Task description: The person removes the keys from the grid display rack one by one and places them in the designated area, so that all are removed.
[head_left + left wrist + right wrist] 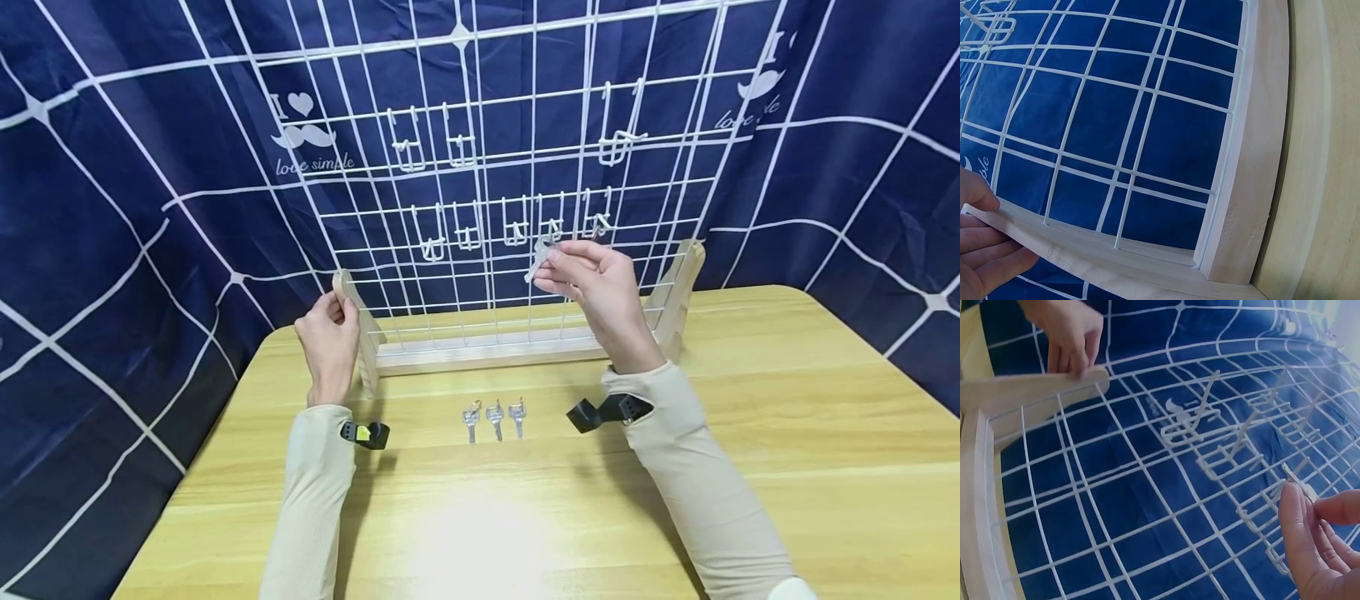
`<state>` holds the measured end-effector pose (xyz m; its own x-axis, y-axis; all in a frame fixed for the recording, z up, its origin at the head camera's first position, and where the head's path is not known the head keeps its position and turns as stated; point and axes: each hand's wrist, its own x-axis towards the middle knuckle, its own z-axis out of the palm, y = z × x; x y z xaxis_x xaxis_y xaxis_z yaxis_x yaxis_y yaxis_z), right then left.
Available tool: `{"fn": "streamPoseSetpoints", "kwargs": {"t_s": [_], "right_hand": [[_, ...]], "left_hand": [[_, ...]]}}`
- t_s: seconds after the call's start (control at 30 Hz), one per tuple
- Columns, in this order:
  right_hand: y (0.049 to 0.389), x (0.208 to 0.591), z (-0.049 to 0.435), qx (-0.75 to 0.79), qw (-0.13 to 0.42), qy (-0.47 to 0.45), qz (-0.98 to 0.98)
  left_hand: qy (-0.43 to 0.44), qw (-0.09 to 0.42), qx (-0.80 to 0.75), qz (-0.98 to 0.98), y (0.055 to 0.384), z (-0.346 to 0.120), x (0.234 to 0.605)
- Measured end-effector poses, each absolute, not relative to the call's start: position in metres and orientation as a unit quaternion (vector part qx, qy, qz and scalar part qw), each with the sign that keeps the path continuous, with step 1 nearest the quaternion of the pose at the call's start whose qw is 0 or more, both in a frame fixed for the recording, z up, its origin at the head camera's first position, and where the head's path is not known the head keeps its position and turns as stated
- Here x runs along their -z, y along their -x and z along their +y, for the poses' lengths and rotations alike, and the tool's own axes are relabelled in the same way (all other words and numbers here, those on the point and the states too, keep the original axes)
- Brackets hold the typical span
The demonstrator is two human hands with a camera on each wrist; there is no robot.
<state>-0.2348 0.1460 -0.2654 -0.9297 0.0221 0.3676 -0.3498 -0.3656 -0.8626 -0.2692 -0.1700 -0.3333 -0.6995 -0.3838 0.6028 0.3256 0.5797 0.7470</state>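
My right hand (600, 292) pinches a silver key (538, 257) between thumb and fingers, up against the lower row of hooks on a white wire grid rack (495, 287). In the right wrist view the key (1299, 481) is partly hidden by the fingertips, close to a wire hook (1260, 512). My left hand (330, 342) grips the top of the rack's left wooden post (360, 333), thumb on one face and fingers on the other. Behind the right hand, a small metal piece (598, 227) shows on the rightmost lower hook.
Three silver keys (495, 421) with small rings lie in a row on the wooden table (787, 400), in front of the rack's base bar (480, 357). Upper hooks (408, 154) hang on the grid. A dark blue curtain (150, 167) with white lines surrounds the table.
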Motion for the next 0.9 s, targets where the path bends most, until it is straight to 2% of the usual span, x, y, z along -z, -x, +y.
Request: {"fn": "streamPoseSetpoints", "kwargs": {"t_s": [0.13,0.5,0.9], "right_hand": [[0.232,0.264,0.146,-0.825,0.095,-0.149,-0.536],[0.223,0.262,0.153,-0.826,0.101,-0.177,-0.526],[0.218,0.281,0.166,-0.770,0.070,-0.153,-0.615]], "left_hand": [[-0.020,0.387,0.458,-0.800,0.269,-0.170,0.333],[-0.015,0.382,0.461,-0.801,0.268,-0.169,0.332],[-0.016,0.381,0.458,-0.803,0.267,-0.170,0.333]]}}
